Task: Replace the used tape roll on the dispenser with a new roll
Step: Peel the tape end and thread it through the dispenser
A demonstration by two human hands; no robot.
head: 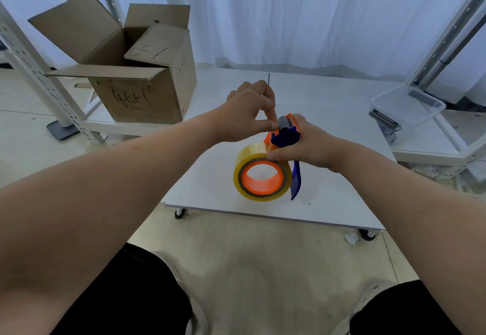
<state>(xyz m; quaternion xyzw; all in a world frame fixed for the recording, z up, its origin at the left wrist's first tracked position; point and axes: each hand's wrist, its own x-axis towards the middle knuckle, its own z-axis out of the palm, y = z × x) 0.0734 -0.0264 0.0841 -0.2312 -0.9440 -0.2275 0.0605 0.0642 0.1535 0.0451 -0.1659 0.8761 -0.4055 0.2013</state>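
A yellowish clear tape roll (243, 160) sits on the orange hub of a blue and orange hand dispenser (285, 138), held above the low white table (328, 203). My right hand (309, 144) grips the dispenser body from the right, thumb on the roll's top edge. My left hand (249, 110) is at the dispenser's front end, thumb and forefinger pinched by the grey roller (283, 123); whether tape lies between the fingers I cannot make out. The blue handle (295, 181) points toward me.
An open cardboard box (136, 92) stands at the table's back left. A clear plastic bin (410, 103) and a dark metal object (384, 120) lie at the right. White metal shelf posts (39, 77) flank both sides, a curtain behind.
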